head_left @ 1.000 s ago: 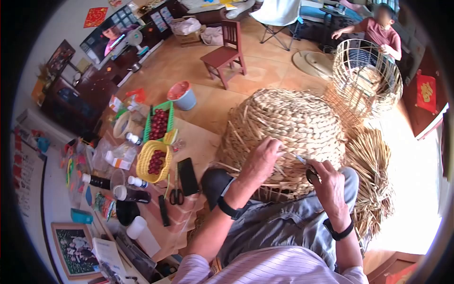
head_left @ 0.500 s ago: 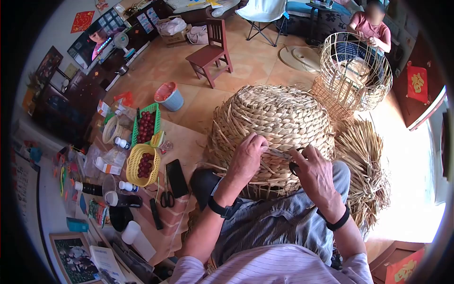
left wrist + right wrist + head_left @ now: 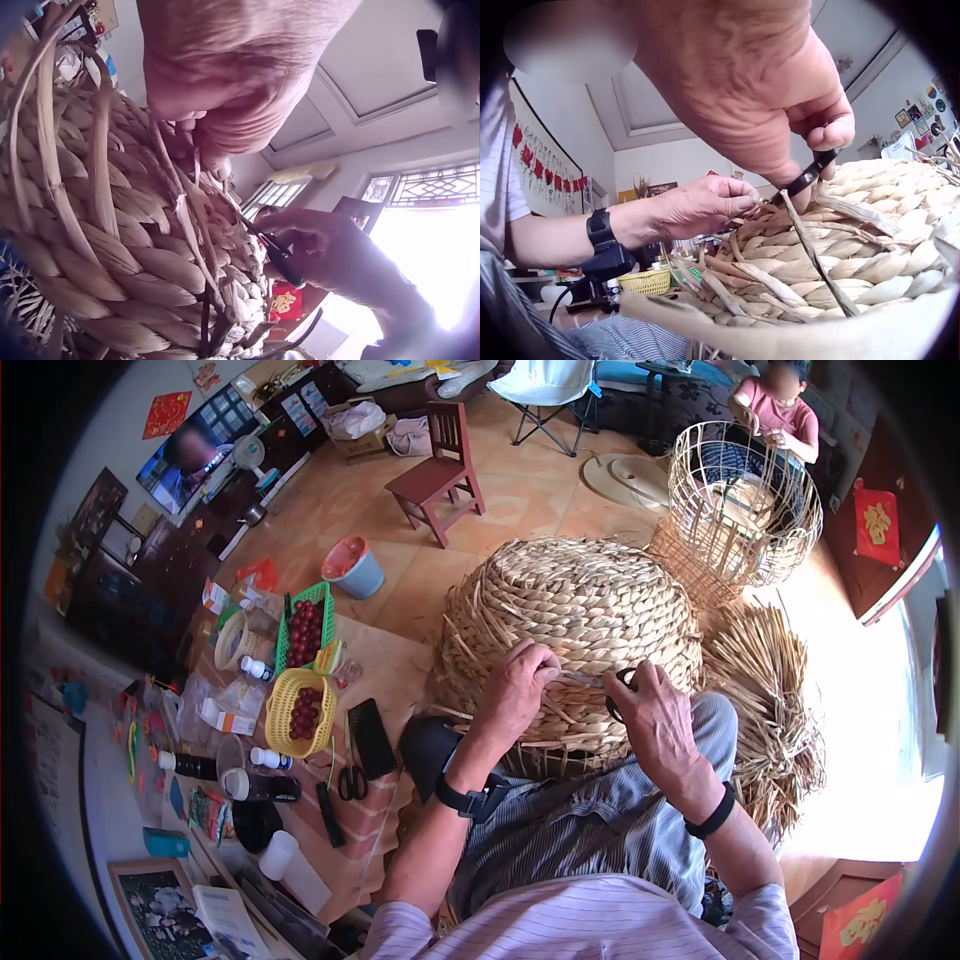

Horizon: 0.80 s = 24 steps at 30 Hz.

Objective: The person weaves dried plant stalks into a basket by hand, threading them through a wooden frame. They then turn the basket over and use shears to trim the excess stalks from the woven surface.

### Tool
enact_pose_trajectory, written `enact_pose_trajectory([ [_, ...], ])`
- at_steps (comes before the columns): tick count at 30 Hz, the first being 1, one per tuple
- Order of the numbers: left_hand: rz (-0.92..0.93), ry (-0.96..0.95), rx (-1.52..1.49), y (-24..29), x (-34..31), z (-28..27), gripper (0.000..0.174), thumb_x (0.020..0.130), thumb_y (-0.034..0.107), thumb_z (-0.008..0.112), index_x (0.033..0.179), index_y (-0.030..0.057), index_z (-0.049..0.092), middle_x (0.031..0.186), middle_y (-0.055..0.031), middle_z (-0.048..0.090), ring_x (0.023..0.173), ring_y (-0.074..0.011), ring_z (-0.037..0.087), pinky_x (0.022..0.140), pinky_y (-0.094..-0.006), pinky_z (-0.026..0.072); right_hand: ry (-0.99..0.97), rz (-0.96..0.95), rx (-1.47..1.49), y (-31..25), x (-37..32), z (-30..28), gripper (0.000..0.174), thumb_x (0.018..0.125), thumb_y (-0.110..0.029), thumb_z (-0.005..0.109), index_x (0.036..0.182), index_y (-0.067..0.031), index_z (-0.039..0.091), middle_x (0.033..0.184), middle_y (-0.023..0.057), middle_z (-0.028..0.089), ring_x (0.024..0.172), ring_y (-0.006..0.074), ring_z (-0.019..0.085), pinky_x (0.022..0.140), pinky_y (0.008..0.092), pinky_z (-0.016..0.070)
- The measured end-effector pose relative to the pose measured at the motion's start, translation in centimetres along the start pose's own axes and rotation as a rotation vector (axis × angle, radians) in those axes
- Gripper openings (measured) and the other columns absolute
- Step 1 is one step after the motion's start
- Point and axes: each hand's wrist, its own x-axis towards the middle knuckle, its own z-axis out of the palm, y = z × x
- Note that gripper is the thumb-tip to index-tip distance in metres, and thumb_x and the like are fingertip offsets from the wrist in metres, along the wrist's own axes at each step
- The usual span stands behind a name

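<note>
A large woven straw basket (image 3: 590,600) stands upside down in front of the person's knees, with loose strands sticking out of its braided side. The left hand (image 3: 512,690) pinches a thin straw strand (image 3: 196,161) close against the weave. To its right, the right hand (image 3: 655,720) grips a pair of black-handled scissors (image 3: 804,178), its fingers through the handle loops. The scissor blades point toward the left fingertips, low over the braids. In the right wrist view the left thumb and fingers meet right by the blades, and the basket's braided wall (image 3: 877,247) lies below.
A bundle of dry straw (image 3: 770,710) lies at the right. On the left, a table (image 3: 385,645) bears a yellow basket (image 3: 278,720) of red fruit, a phone (image 3: 371,738), other scissors (image 3: 352,782) and bottles. Beyond are a chair (image 3: 440,475) and another person with an open-frame basket (image 3: 690,480).
The right hand has brought the scissors left, toward the left hand at the basket's side. The head view has shifted a little. The other person's hands have come together at the frame's rim.
</note>
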Motion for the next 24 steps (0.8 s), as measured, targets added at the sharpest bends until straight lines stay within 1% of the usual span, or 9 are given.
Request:
enact_pose_trajectory([
  [3,-0.002,0.001,-0.009,0.2,-0.1,-0.1,0.010,0.097,-0.003,0.071,0.102,-0.0010,0.063,0.097,-0.0150,0.066,0.092,-0.0367,0.068,0.083,-0.0460,0.0547,-0.049,0.027,0.044,-0.2,-0.2,-0.4,0.041,0.094,-0.010,0.068,0.135,-0.0076,0.069,0.104,0.0169,0.058,0.100,0.0351,0.067,0.074,0.0468,0.0589],
  [4,-0.001,0.002,-0.007,0.4,0.0,-0.1,0.010,0.097,-0.003,0.071,0.102,-0.0012,0.063,0.096,-0.0150,0.066,0.092,-0.0367,0.068,0.083,-0.0459,0.0547,-0.017,0.020,0.063,-0.3,-0.2,-0.3,0.036,0.093,-0.009,0.068,0.128,-0.0059,0.069,0.102,0.0182,0.058,0.095,0.0365,0.068,0.072,0.0482,0.0575],
  [10,-0.004,-0.004,0.042,0.3,-0.1,-0.2,0.007,0.100,0.000,0.072,0.104,0.0000,0.067,0.095,-0.0094,0.067,0.090,-0.0251,0.069,0.083,-0.0382,0.0554,-0.020,0.003,0.043,-1.4,0.6,-1.7,0.020,0.092,-0.006,0.068,0.111,-0.0042,0.067,0.099,0.0207,0.056,0.084,0.0389,0.069,0.070,0.0505,0.0550],
  [13,-0.084,0.065,-0.194,-1.1,-0.2,-0.3,0.005,0.102,0.001,0.071,0.107,0.0005,0.068,0.095,-0.0060,0.069,0.089,-0.0176,0.069,0.082,-0.0349,0.0563,-0.040,-0.005,0.050,-0.9,0.4,-1.4,0.019,0.096,-0.007,0.069,0.115,-0.0062,0.069,0.095,0.0192,0.058,0.079,0.0369,0.068,0.069,0.0491,0.0550],
  [16,-0.139,0.182,-0.243,-2.2,-0.3,-0.8,0.006,0.104,0.002,0.070,0.110,0.0014,0.069,0.094,-0.0032,0.069,0.091,-0.0127,0.068,0.082,-0.0325,0.0568,0.005,0.135,0.142,-0.2,0.1,-2.1,0.020,0.099,-0.012,0.073,0.120,-0.0098,0.073,0.089,0.0153,0.059,0.077,0.0339,0.067,0.067,0.0473,0.0550],
  [17,-0.076,0.279,-0.116,-3.4,-0.1,-1.1,0.011,0.102,0.001,0.071,0.113,0.0020,0.070,0.099,-0.0067,0.070,0.092,-0.0175,0.071,0.083,-0.0328,0.0579,0.069,0.177,0.118,0.1,-0.1,-2.4,0.026,0.100,-0.017,0.076,0.125,-0.0145,0.077,0.086,0.0112,0.061,0.079,0.0306,0.068,0.068,0.0457,0.0556],
  [19,-0.112,0.354,0.166,-0.4,0.6,-3.2,0.017,0.100,0.000,0.072,0.117,0.0025,0.071,0.106,-0.0102,0.072,0.099,-0.0252,0.072,0.088,-0.0374,0.0594,0.147,0.224,0.144,1.0,-0.8,-2.4,0.030,0.096,-0.017,0.080,0.126,-0.0163,0.079,0.090,0.0090,0.063,0.082,0.0291,0.070,0.070,0.0450,0.0569],
  [20,0.106,0.431,0.374,0.1,1.1,-3.5,0.025,0.097,0.000,0.074,0.121,0.0032,0.071,0.116,-0.0125,0.071,0.108,-0.0324,0.070,0.096,-0.0431,0.0583,0.126,0.219,0.149,1.5,-1.3,-2.1,0.032,0.095,-0.016,0.080,0.127,-0.0169,0.078,0.092,0.0088,0.064,0.084,0.0289,0.070,0.071,0.0446,0.0574],
  [24,0.277,0.051,0.391,1.5,-0.2,-2.3,0.032,0.088,0.005,0.084,0.118,0.0070,0.072,0.118,-0.0092,0.068,0.110,-0.0316,0.067,0.099,-0.0434,0.0555,0.076,0.179,0.151,2.4,-3.4,-0.1,0.042,0.090,-0.015,0.082,0.131,-0.0185,0.078,0.099,0.0086,0.065,0.092,0.0288,0.071,0.073,0.0440,0.0587],
])
